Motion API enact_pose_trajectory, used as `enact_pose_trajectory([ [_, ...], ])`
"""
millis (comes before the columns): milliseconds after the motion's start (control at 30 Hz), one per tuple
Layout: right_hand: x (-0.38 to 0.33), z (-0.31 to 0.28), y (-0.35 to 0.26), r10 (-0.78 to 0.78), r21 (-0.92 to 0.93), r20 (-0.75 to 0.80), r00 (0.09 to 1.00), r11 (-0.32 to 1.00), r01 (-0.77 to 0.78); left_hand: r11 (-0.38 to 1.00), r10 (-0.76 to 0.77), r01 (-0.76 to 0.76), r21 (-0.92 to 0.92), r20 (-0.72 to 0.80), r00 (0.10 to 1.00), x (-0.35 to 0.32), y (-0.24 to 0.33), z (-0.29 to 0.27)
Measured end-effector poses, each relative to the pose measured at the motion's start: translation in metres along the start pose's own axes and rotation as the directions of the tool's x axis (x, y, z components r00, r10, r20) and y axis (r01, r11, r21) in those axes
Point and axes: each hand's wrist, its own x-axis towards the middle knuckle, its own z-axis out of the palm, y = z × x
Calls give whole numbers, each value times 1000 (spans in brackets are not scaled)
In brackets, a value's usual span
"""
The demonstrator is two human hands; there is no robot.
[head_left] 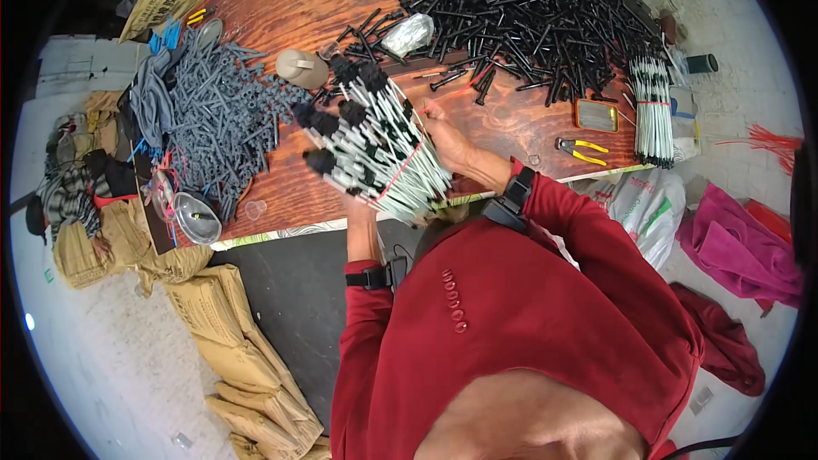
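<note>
I hold a fat bundle of white tubes with black caps [375, 140] over the near edge of the wooden table [298, 0]. A red elastic band runs around the bundle. My left hand [360, 206] grips the bundle from below at its lower end, mostly hidden by it. My right hand [447, 140] presses against the bundle's right side, fingers at the red band.
A heap of grey plastic parts [217, 111] lies at the left, a large heap of black parts [528, 8] at the back right. A tied white-tube bundle [653, 106], yellow-handled pliers [579, 150], a beige cap [300, 68] and a clear bag [407, 34] lie on the table. Brown sacks [230, 332] lie on the floor.
</note>
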Motion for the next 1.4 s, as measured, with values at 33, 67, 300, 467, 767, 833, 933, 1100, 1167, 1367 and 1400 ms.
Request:
enact_pose_trajectory([
  [33, -4, 11, -17, -125, -8, 118, 985, 992, 127, 998, -15, 20, -55, 91, 996, 8, -2, -30],
  [67, -8, 17, -29, -248, 0, 234, 940, 967, 255, 993, -27, 47, -105, 186, 982, 27, -1, -55],
  [300, -30, -6, -57, -66, -181, 180, 981, 978, 99, 797, 184, -444, 410, 535, 824, 24, -6, -35],
  [467, -39, -11, -57, -85, -120, 450, 889, 981, 154, 817, 163, -322, 479, 343, 925, 7, -2, -44],
  [767, -47, -65, -46, 34, -280, 359, 933, 957, 73, 143, 168, -823, 550, 806, 568, -35, 25, 33],
  [833, -75, -18, -71, 95, -314, 393, 915, 949, 36, 539, 137, -561, 629, 591, 795, -51, 20, 44],
  [933, -68, -44, -49, 98, -432, 367, 925, 899, 76, 647, 16, -379, 662, 484, 875, -72, 29, 66],
  [1100, -33, -74, -35, 28, -588, 390, 920, 777, 226, 784, -87, -251, 567, 501, 861, -43, 27, 70],
  [1167, -41, -74, -33, 21, -560, 411, 911, 794, 234, 879, -117, -144, 455, 498, 859, -38, 19, 50],
  [1367, -54, -73, -54, -157, -469, 246, 956, 844, 259, 855, -33, -268, 443, 562, 826, -32, 22, 50],
  [1400, -55, -73, -55, -154, -421, 224, 962, 875, 238, 861, -4, -272, 430, 541, 841, -34, 22, 53],
])
